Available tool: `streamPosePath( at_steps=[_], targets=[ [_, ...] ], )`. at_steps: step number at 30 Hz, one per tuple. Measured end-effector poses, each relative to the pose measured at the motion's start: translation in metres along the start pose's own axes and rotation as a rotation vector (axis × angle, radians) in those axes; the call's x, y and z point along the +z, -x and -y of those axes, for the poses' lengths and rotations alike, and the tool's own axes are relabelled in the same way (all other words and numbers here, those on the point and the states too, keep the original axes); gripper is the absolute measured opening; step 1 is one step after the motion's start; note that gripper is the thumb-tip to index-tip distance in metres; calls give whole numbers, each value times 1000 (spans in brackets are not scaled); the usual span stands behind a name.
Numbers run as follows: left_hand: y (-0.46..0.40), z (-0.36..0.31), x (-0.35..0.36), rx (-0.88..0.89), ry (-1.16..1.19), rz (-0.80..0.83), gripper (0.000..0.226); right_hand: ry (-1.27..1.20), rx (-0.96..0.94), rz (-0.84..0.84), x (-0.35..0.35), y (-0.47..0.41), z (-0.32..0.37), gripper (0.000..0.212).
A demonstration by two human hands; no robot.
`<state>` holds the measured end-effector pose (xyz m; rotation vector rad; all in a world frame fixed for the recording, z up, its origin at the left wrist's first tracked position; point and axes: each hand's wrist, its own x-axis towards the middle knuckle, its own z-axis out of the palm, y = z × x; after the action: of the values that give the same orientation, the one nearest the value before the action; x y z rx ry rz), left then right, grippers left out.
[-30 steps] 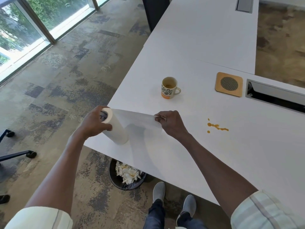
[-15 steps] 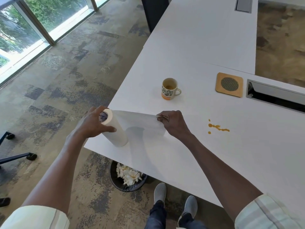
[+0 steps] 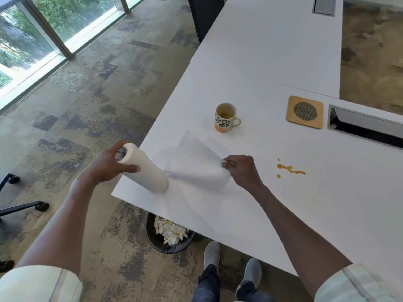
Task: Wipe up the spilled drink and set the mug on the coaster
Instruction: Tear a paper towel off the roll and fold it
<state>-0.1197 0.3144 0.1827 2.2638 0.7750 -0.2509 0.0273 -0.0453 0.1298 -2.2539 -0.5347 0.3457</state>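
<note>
A white paper towel roll point(image 3: 144, 168) stands tilted at the near left corner of the white table point(image 3: 272, 62), and my left hand point(image 3: 109, 162) grips its top. My right hand point(image 3: 241, 168) pinches the edge of a paper towel sheet point(image 3: 196, 162) that stretches out from the roll. The orange spilled drink point(image 3: 289, 168) lies on the table just right of my right hand. A cream mug point(image 3: 225, 117) with an orange base stands upright behind the sheet. The square wooden coaster point(image 3: 304, 111) lies to the mug's right.
A black waste bin point(image 3: 169, 235) with crumpled paper sits under the table's near edge, beside my feet. An open cable slot point(image 3: 366, 127) is right of the coaster. A chair base point(image 3: 21, 205) stands on the carpet at left.
The roll has tipped over to the left under my left hand. My right hand has pulled the sheet rightward and down, so the sheet now twists away from the roll.
</note>
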Motion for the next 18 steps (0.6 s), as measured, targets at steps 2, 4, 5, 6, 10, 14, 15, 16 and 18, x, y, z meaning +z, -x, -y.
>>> streamPosePath(
  at_steps=[2,4,5,6,10,14,15,16,18],
  targets=[
    [-1,-1,1,4,-2,-2,70,-7,34,-24,-3,4,-12,8],
    [-2,-6,5,14,1,-15,71,-15,65,-51,-5,9,-22,7],
    [-1,-7,6,20,-4,-21,72,-18,82,-66,-8,11,-27,6],
    [-1,-8,8,27,-10,-27,72,-18,101,-85,-11,12,-32,5],
    [3,-8,14,60,3,-36,72,19,154,-167,-33,14,-52,4],
    [6,-18,25,121,-38,-22,75,-22,206,-241,-52,14,-60,4],
    [6,-20,28,141,-38,-10,76,-41,217,-249,-55,15,-60,5],
    [7,-23,31,160,-41,1,78,-59,225,-254,-57,16,-60,5],
    [8,-27,34,188,-91,14,82,-93,232,-260,-61,18,-57,6]
  ],
)
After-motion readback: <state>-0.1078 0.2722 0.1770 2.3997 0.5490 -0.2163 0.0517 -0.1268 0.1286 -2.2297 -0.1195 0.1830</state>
